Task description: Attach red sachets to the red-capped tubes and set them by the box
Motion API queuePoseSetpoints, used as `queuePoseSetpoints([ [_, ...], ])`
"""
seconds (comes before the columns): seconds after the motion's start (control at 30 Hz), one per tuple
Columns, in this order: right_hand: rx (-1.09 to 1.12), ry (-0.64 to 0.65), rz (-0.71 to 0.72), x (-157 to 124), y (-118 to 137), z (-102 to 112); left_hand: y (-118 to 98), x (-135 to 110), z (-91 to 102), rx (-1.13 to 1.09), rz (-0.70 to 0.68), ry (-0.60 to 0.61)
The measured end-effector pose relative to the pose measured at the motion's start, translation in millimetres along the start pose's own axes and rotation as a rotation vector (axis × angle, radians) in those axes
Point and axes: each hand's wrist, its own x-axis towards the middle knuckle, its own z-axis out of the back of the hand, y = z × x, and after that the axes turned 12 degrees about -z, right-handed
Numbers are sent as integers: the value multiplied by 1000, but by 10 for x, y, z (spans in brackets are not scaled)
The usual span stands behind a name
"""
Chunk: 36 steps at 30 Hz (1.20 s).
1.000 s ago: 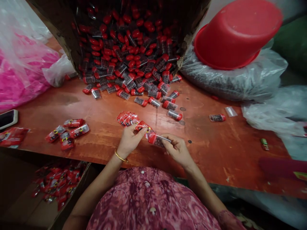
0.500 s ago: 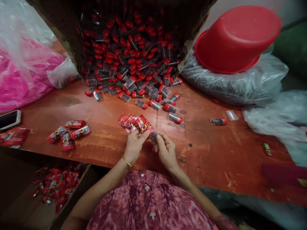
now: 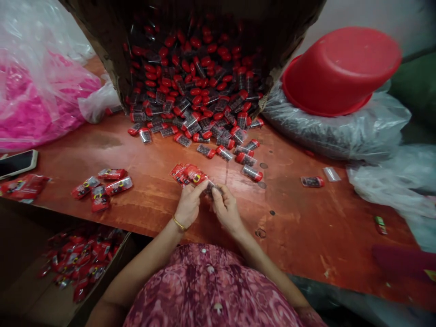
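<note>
My left hand [image 3: 189, 203] is closed on a fan of flat red printed wrappers [image 3: 187, 173], which stick out beyond its fingertips. My right hand [image 3: 226, 208] pinches a small clear container of dark beads [image 3: 210, 189], one end of it against the wrappers at my left thumb. Fingers hide most of this container. Farther back, many clear containers with red caps [image 3: 205, 151] spill out of a cardboard box [image 3: 105, 54] lying on its side. Left of my hands lie several containers in red wrappers [image 3: 118, 185].
More wrapped containers fill a carton [image 3: 117, 259] below the table's front left edge. A phone [image 3: 18, 163] and flat red wrappers [image 3: 25, 186] lie far left, near a pink-filled plastic bag [image 3: 44, 100]. At right, a red tub [image 3: 340, 72] sits upside down on a filled clear bag [image 3: 340, 134].
Both hands have shifted slightly left in the picture, and the container's dark end has moved closer to the wrappers. The whole view has tilted a little, so the table contents appear lower.
</note>
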Motion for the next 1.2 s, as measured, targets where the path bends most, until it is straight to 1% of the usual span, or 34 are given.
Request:
queuePoseSetpoints([
  [0.1,-49,-10,34,-27,7,-28,-31,32,20,-47,15,-39],
  [0.17,-36,-21,33,-29,15,-31,-11,45,38,-36,12,-30],
  [0.27,48,55,-51,-8,29,-33,38,52,62,19,-2,-1],
  [0.33,65,70,-76,1,38,-34,48,47,69,58,-9,21],
  [0.43,-17,-9,23,-10,50,-39,22,30,66,51,-27,32],
  [0.5,-9,-3,33,-26,52,-46,3,15,64,-20,-28,11],
  [0.6,177,112,-106,-40,48,-71,19,-18,77,-82,6,8],
  [0.67,295,174,-188,-46,48,-93,58,-52,92,-24,42,62],
  [0.7,325,179,-203,-50,51,-104,80,-73,97,22,54,90],
  [0.8,287,94,-160,-59,65,-125,120,-130,95,103,52,130],
  [0.87,220,40,-114,-59,73,-121,109,-141,88,89,24,136],
  [0.9,193,46,-107,-56,75,-113,92,-133,86,73,11,139],
  [0.97,169,125,-111,-49,68,-86,42,-97,92,35,-11,102],
  [1.03,177,222,-118,-44,47,-54,-14,-50,108,-14,-20,10],
  [1.07,187,245,-112,-40,33,-40,-36,-29,117,-42,-13,-32],
  [1.13,203,220,-94,-26,6,-22,-58,-7,131,-96,11,-71],
  [1.2,212,155,-81,5,-7,-22,-48,-12,131,-138,25,-57],
])
